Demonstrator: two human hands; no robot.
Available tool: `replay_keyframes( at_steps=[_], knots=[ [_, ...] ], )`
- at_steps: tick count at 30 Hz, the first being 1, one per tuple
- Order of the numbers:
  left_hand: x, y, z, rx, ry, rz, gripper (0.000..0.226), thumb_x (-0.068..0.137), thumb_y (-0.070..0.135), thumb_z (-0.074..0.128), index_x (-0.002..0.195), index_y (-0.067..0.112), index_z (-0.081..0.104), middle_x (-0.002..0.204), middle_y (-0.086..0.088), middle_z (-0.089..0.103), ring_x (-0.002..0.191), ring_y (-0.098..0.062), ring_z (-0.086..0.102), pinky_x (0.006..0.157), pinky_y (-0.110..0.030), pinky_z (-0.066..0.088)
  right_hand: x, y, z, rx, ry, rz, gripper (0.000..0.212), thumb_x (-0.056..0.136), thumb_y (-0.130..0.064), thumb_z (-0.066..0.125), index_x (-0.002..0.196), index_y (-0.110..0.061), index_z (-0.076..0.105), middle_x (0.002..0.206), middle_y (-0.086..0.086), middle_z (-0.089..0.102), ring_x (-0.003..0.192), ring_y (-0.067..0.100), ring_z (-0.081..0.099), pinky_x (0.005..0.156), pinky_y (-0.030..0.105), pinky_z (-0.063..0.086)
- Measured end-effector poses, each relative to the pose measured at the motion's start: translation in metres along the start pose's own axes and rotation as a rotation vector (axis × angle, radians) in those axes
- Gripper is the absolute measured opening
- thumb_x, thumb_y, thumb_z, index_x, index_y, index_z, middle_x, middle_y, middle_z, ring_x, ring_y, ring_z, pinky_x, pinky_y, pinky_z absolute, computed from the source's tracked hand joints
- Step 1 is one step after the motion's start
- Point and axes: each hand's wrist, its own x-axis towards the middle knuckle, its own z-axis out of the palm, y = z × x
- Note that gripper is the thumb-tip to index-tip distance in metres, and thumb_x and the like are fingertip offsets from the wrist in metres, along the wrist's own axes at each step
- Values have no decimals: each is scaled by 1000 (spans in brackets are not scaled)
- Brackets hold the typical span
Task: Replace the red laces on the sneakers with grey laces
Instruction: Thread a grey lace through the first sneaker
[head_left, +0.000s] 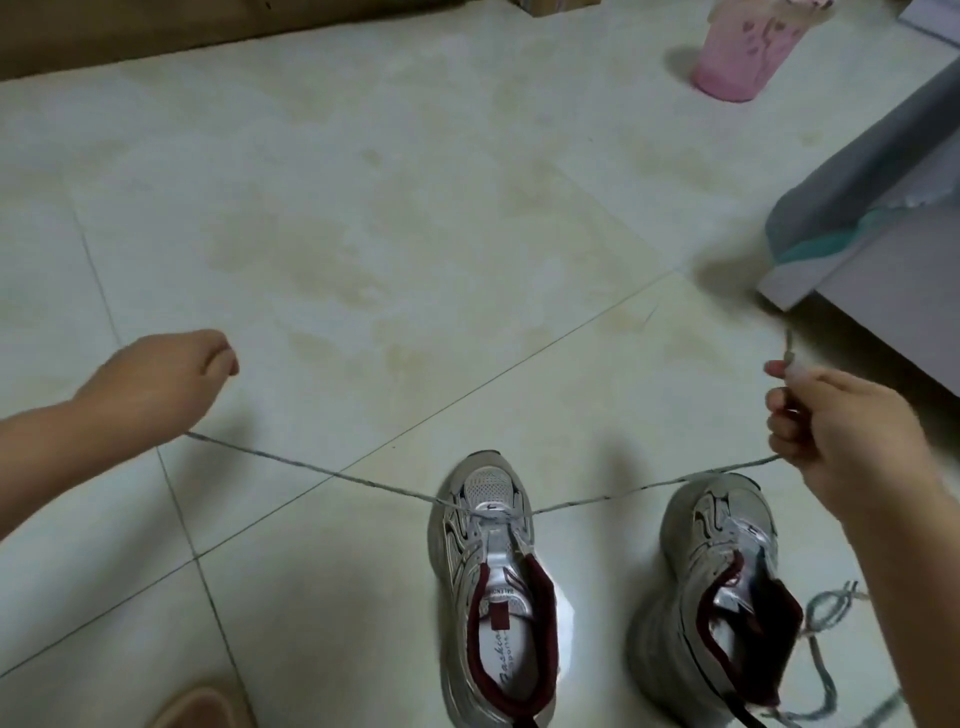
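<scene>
we see a grey lace run through the lowest eyelets of the left sneaker on the tiled floor, pulled taut to both sides. the left hand grips one end in a curled fist; the right hand pinches the other. the right sneaker stands just beside, a second lace loose by it.

The left sneaker shows blurred script on its insole, seemingly "sport"; its tongue label stays unreadable.
</scene>
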Motion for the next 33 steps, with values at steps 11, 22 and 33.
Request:
replay_keyframes(
  at_steps=[11,22,33],
  knots=[
    [-83,91,94,207,-205,443,22,91,32,44,106,30,60,106,6,57,99,-17,56,84,-30,37,-26,85,58,-845,-354,-268,17,83,-26,60,66,-26,64,40,-10,47,39,6,38,48,23,28],
    [-89,143,141,-134,-266,475,25,89,37,46,112,36,58,106,9,45,105,-11,40,81,-25,24,-40,121,81,-693,-630,-88,18,81,-8,56,65,-15,60,54,-7,54,49,5,44,54,16,38],
    [-90,158,149,-250,-254,389,25,80,28,59,104,33,60,95,13,49,95,-11,49,79,-26,30,-35,122,80,-1150,-635,-400,11,79,-26,57,78,-26,67,74,-5,68,72,13,61,62,25,45]
  ],
)
